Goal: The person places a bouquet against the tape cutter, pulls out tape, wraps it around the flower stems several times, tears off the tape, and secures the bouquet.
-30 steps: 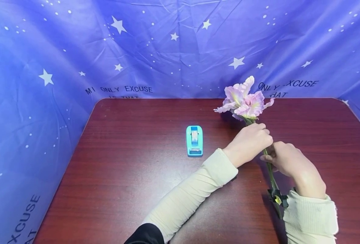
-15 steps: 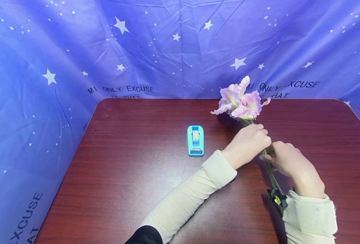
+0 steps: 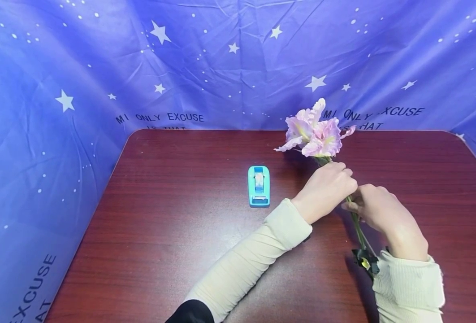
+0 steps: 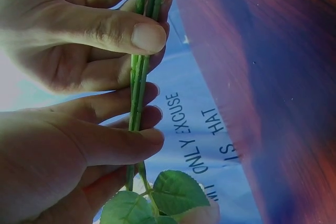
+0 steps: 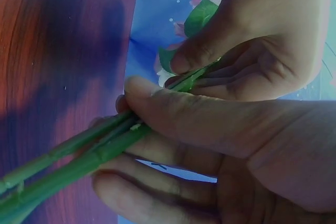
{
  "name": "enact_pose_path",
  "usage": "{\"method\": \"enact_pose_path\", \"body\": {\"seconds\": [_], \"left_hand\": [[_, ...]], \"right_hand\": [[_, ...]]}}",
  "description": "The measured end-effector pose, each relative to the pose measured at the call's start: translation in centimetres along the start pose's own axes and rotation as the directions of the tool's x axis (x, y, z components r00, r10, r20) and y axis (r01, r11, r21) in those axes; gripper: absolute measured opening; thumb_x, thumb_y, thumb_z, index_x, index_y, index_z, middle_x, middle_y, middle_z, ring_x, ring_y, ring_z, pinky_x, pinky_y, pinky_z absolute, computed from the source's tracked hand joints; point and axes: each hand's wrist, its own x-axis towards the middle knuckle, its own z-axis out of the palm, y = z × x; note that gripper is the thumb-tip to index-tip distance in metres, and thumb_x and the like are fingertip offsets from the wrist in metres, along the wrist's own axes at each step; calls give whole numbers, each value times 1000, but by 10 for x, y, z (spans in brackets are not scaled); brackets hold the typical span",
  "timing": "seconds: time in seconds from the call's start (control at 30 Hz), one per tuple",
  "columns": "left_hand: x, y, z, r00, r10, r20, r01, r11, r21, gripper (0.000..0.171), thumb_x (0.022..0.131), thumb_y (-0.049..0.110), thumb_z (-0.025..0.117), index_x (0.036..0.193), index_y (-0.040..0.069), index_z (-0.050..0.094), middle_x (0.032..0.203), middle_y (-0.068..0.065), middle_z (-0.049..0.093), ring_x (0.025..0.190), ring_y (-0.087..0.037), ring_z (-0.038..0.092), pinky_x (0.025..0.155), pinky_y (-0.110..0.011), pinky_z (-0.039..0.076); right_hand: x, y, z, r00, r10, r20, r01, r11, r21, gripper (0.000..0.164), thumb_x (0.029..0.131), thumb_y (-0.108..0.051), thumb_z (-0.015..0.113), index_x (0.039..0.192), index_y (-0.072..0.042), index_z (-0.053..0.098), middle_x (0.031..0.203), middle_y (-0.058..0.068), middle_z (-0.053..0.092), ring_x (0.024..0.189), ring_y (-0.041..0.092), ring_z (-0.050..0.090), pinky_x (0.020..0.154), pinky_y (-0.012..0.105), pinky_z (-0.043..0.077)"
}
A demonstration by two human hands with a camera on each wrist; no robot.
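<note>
A small bunch of artificial flowers with pink-lilac blooms [image 3: 314, 134] leans over the table, blooms toward the back. My left hand [image 3: 326, 190] grips the green stems [image 4: 137, 98] just below the blooms, thumb pressed across them. Close beneath it, my right hand [image 3: 389, 220] pinches the same stems between thumb and fingers. Both wrist views show the two hands one after the other along the stems, and green leaves [image 4: 178, 192] beside the left hand. Dark leaves with a yellow patch [image 3: 361, 258] sit lower on the stems, near the right cuff. The stem ends are hidden there.
A turquoise tape dispenser [image 3: 258, 186] with a roll of clear tape stands left of the hands on the dark red wooden table [image 3: 161, 202]. Behind and to the left hangs a blue curtain [image 3: 201, 67] with white stars and printed lettering.
The blooms have shifted slightly left and up. Both hands have moved a little left with the stems, keeping their hold. The head view has turned slightly.
</note>
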Motion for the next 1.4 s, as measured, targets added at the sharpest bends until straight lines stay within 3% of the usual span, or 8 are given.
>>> {"method": "enact_pose_path", "body": {"seconds": [0.37,0.63,0.97,1.4], "left_hand": [[-4,-3,-3,1000,-7,4,7,1000,1,15,93,27,64,97,37,74,101,13,69,97,-8,59,93,-23,45],[-3,-4,-2,999,-9,45,9,1000,5,17,94,27,60,98,37,73,105,13,69,101,-8,59,95,-23,44],[-3,-4,-5,1000,-2,30,2,1000,13,17,94,27,60,99,37,73,104,13,68,100,-8,59,94,-23,44],[-7,-7,-8,999,-16,27,15,999,28,18,94,27,60,99,38,73,101,13,68,97,-8,59,90,-22,45]], "right_hand": [[4,-1,-4,1000,3,21,-3,1000,2,19,90,-23,71,80,-7,70,59,-5,62,56,12,56,56,37,42],[7,-2,-6,1000,-29,0,29,999,-16,23,89,-22,71,69,-11,67,55,-6,57,54,12,52,54,37,41],[10,-1,-12,998,-24,65,23,1000,16,19,90,-20,71,78,-5,73,64,1,70,59,18,68,57,41,47],[14,-2,-12,998,-46,40,46,999,13,19,89,-21,72,77,-5,74,64,-1,68,57,14,64,57,40,48]]}}
